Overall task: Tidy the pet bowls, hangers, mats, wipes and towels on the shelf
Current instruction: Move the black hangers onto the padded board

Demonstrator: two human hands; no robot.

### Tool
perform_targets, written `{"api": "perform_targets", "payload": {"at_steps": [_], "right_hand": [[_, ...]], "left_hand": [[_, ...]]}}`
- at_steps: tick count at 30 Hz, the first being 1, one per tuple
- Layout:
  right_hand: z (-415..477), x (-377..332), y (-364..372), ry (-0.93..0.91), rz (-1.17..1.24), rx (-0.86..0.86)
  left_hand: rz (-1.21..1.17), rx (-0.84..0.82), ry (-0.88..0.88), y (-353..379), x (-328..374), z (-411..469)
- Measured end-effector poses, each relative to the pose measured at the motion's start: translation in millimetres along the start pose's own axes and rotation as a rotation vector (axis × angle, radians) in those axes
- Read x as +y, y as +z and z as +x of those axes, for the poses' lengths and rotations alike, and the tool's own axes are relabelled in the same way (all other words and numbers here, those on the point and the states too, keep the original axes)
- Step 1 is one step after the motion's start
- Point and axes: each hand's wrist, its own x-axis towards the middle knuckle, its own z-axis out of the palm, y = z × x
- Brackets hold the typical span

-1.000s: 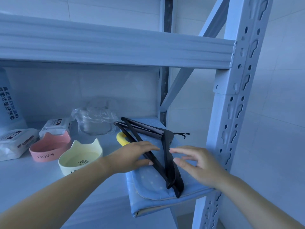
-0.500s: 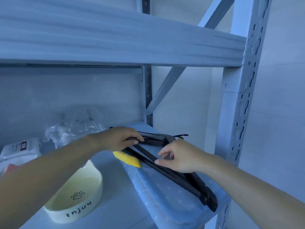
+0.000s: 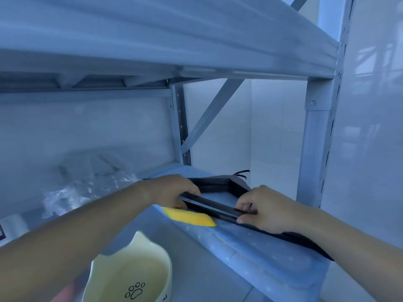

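Head view: both hands now close on the stack of black plastic hangers (image 3: 218,207); a second ago they lay flat over it. Our left hand (image 3: 174,190) grips the bars' left end, and our right hand (image 3: 261,208) pinches the near bar. The hangers lie on the folded pale-blue dotted mat (image 3: 250,247) at the shelf's right end, hooks to the back. A yellow soft piece (image 3: 189,216) sticks out under them. The cream cat-eared ceramic bowl (image 3: 128,273) sits front left. We judge the hangers are being squared up and the bowl is still unsorted.

Yellow bowl (image 3: 122,273) cut by bottom edge (lettering clipped); wipes pack (image 3: 11,224) cut left.
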Motion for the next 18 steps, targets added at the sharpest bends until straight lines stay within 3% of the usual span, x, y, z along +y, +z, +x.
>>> {"api": "perform_targets", "payload": {"at_steps": [10, 18], "right_hand": [[-10.8, -8.2, 6.8, 0.121, -0.091, 0.032], [-1.2, -17.9, 14.4, 0.205, 0.012, 0.185]], "left_hand": [[-0.051, 0.052, 0.002, 2.1, -2.1, 2.1], [0.041, 0.048, 0.002, -30.1, -12.8, 20.0]]}}
